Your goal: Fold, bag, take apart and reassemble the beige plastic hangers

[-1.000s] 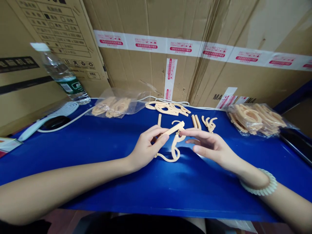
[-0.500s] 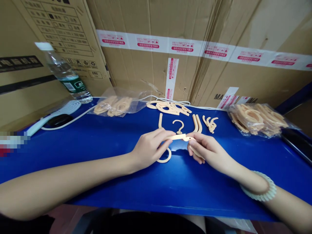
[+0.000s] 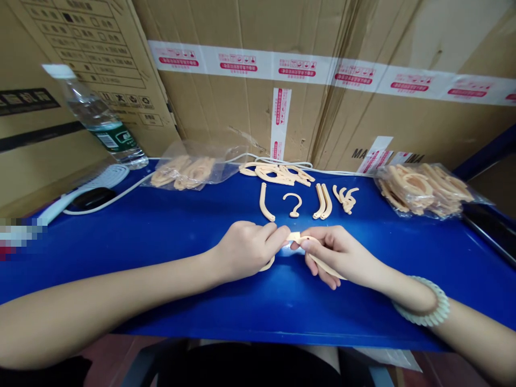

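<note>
Now the left hand (image 3: 250, 248) rolls over, hiding more of the cream strip (image 3: 294, 236) it pinches; the right hand (image 3: 336, 248) clasps the curved piece (image 3: 328, 268) against it, just this side of the loose hook (image 3: 299, 204), apparently fitting them together.

Pale grn bracelet (image 3: 442, 307), R wrist (image 3: 421, 297); blk sleeve (image 3: 48, 374)

Held beige piece (image 3: 294, 236) partly hidden.
</note>
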Motion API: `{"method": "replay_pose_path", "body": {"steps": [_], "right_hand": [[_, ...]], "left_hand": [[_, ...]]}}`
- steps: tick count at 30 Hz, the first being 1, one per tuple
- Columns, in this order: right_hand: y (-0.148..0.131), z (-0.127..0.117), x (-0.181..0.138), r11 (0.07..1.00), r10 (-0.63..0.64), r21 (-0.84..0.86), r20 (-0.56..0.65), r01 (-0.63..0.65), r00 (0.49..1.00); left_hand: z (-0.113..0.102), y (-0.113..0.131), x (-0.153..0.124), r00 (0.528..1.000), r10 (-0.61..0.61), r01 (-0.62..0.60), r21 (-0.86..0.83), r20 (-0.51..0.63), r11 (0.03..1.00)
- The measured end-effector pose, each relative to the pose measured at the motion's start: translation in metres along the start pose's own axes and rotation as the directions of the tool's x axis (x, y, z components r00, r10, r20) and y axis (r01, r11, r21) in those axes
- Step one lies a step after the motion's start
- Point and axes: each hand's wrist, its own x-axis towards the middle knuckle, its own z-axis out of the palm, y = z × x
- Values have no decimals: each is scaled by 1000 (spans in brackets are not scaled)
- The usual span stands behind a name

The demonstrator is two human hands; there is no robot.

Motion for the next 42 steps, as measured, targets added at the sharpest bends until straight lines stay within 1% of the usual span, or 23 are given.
{"method": "replay_pose_path", "body": {"steps": [5,12,16,19,20,22,23,24,25,27,29,30,31,33,34,35,36,37,38,39,40,41,42], "right_hand": [[5,-1,-1,995,-11,-103,-21,9,1000],[5,4,-2,971,-60,-233,-47,48,997],[2,7,-4,933,-141,-343,-78,106,987],[3,7,-6,880,-219,-447,-84,160,972],[4,7,-6,841,-271,-503,-77,197,960],[5,7,-7,723,-400,-630,-47,283,915],[5,7,-8,670,-456,-670,-32,319,889],[5,8,-9,642,-491,-685,-23,344,871],[3,8,-9,649,-499,-671,-21,358,866],[-1,8,-10,740,-451,-576,-43,347,891],[-8,4,-10,846,-372,-444,-92,296,924],[-12,0,-11,887,-336,-375,-126,269,933],[-15,-6,-11,916,-315,-312,-174,251,933],[-21,-24,-11,935,-328,-236,-295,264,898],[-23,-35,-11,926,-365,-240,-367,292,856],[-24,-48,-11,909,-411,-264,-438,322,799],[-25,-60,-10,885,-462,-318,-502,341,731],[-24,-72,-10,849,-523,-401,-549,343,652],[-23,-84,-9,802,-586,-503,-561,322,584],[-21,-93,-8,741,-648,-612,-539,278,539],[-18,-102,-6,663,-703,-714,-492,224,514],[-14,-109,-3,575,-744,-800,-424,171,517],[-9,-114,-1,484,-765,-865,-346,131,543]], "left_hand": [[-3,1,1,999,15,-15,8,41,1000],[-6,4,2,999,31,-32,53,29,998],[-9,6,3,999,39,-40,57,15,998],[-8,6,2,999,22,-23,35,24,999],[-7,6,2,999,0,-1,18,37,1000],[-5,7,1,993,-72,76,-39,88,996],[-4,7,0,986,-111,121,-76,121,990],[-4,8,0,977,-149,168,-117,154,979],[-5,9,0,966,-183,214,-162,185,963],[-7,10,1,937,-245,311,-272,251,911],[-11,9,4,878,-326,457,-414,349,787],[-12,8,6,836,-366,539,-484,408,690],[-13,7,7,786,-405,617,-546,467,567],[-11,3,9,669,-473,729,-629,574,269],[-10,1,9,614,-494,750,-650,615,123],[-8,0,9,569,-505,750,-661,649,-5],[-7,-2,9,532,-511,738,-665,675,-110],[-6,-3,9,505,-511,722,-665,695,-191],[-6,-3,10,486,-510,705,-663,710,-251],[-6,-4,10,468,-511,691,-659,721,-297],[-7,-4,11,450,-517,677,-655,728,-335],[-8,-4,11,434,-526,661,-655,731,-365],[-9,-4,12,421,-537,646,-657,731,-388]]}}
